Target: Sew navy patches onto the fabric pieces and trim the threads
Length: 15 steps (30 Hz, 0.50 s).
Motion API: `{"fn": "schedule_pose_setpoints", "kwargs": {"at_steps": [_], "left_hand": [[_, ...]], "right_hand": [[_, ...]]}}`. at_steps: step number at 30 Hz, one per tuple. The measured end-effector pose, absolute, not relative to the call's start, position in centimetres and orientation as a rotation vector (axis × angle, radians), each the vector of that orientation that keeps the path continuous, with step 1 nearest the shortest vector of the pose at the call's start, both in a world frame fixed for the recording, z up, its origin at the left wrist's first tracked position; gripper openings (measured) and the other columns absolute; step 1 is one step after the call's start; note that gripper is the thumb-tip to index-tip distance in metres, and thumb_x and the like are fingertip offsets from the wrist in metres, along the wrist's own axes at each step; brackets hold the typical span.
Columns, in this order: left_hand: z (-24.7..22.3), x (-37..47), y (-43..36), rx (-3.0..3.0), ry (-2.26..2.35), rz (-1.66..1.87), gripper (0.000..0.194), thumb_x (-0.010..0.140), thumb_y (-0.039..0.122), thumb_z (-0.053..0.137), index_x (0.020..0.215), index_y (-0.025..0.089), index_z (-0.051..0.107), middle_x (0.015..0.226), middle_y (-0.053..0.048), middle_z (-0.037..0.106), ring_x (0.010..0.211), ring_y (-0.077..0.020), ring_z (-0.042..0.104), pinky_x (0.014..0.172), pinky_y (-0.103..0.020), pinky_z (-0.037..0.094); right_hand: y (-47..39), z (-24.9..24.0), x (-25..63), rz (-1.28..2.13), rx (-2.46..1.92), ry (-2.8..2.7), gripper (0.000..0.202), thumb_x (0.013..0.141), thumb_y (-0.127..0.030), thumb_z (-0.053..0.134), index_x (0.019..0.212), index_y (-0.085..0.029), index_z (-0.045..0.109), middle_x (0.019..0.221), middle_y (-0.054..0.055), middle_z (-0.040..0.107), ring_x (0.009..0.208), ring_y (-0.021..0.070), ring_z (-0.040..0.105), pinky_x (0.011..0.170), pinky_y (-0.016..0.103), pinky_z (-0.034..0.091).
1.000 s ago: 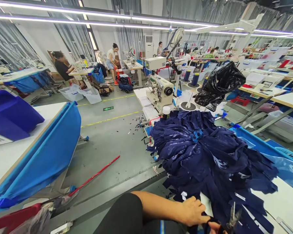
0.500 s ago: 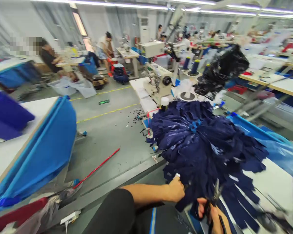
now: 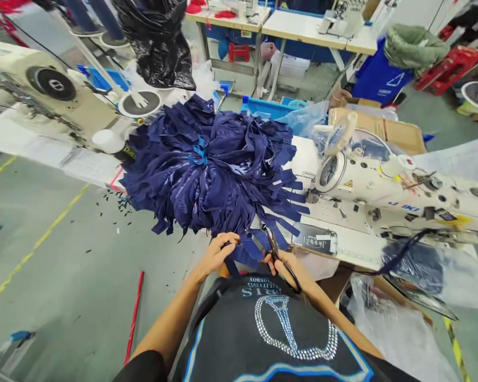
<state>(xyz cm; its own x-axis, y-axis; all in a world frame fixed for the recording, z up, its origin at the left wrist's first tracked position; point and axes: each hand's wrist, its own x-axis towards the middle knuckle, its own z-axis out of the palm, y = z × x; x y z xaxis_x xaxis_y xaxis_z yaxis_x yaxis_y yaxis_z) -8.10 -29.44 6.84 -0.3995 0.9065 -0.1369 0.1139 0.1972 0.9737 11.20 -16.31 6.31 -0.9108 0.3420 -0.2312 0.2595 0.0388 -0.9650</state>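
Note:
A big bundle of navy fabric strips (image 3: 223, 175) lies spread on the white worktable, with a light-blue tie (image 3: 199, 150) at its middle. At the bundle's near edge my left hand (image 3: 219, 252) is closed on the end of a navy strip. Black-handled scissors (image 3: 276, 252) are in my right hand (image 3: 284, 263), their blades apart and pointing up at the strips just right of my left hand. A dark phone-like object (image 3: 314, 239) lies on the table to the right of the scissors.
Sewing machines stand at the left (image 3: 59, 90) and right (image 3: 382, 180) of the bundle. A black plastic bag (image 3: 155, 42) hangs behind it, near thread cones. A blue bin (image 3: 382, 74) is at the back right. A red pole (image 3: 134, 318) and dark scraps are on the floor.
The view has swung right and down, so the bundle appears further left. My left hand has come nearer the scissors, at the strip ends. The right hand still holds the scissors.

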Motion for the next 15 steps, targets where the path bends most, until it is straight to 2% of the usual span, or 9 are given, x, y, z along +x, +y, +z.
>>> {"fn": "schedule_pose_setpoints", "kwargs": {"at_steps": [3,6,10,15], "left_hand": [[7.1,-8.2,-28.5,0.731,1.570,1.402,0.029,0.071,0.044,0.057,0.061,0.017,0.052,0.085,-0.005,0.061,0.078,-0.0185,0.052,0.073,-0.029,0.038],[7.3,-8.3,-27.2,0.463,1.450,1.568,0.031,0.065,0.045,0.064,0.062,0.016,0.053,0.083,-0.004,0.062,0.076,-0.0166,0.052,0.069,-0.026,0.039],[7.8,-8.5,-25.7,0.271,1.328,1.621,0.031,0.060,0.042,0.069,0.063,0.016,0.053,0.077,-0.001,0.062,0.061,-0.0107,0.049,0.061,-0.023,0.039],[8.2,-8.2,-24.9,0.362,1.330,1.572,0.031,0.061,0.042,0.069,0.064,0.015,0.056,0.073,-0.001,0.062,0.068,-0.0125,0.052,0.066,-0.022,0.038]], "right_hand": [[-17.0,6.2,12.0,2.062,-0.598,-2.255,0.042,0.081,-0.054,0.038,0.078,-0.016,0.055,0.058,-0.001,0.048,0.053,0.0118,0.043,0.053,0.025,0.035],[-17.4,6.5,12.3,1.995,-0.567,-2.275,0.033,0.080,-0.046,0.042,0.078,-0.016,0.055,0.063,0.000,0.051,0.056,0.0121,0.045,0.054,0.024,0.035],[-17.6,6.2,12.0,1.751,-0.633,-2.517,0.020,0.077,-0.036,0.052,0.077,-0.017,0.056,0.066,0.000,0.054,0.060,0.0130,0.046,0.057,0.024,0.035],[-17.5,5.5,10.7,1.382,-0.763,-2.775,0.019,0.078,-0.035,0.053,0.071,-0.018,0.052,0.068,0.001,0.054,0.060,0.0134,0.046,0.056,0.024,0.031]]}}
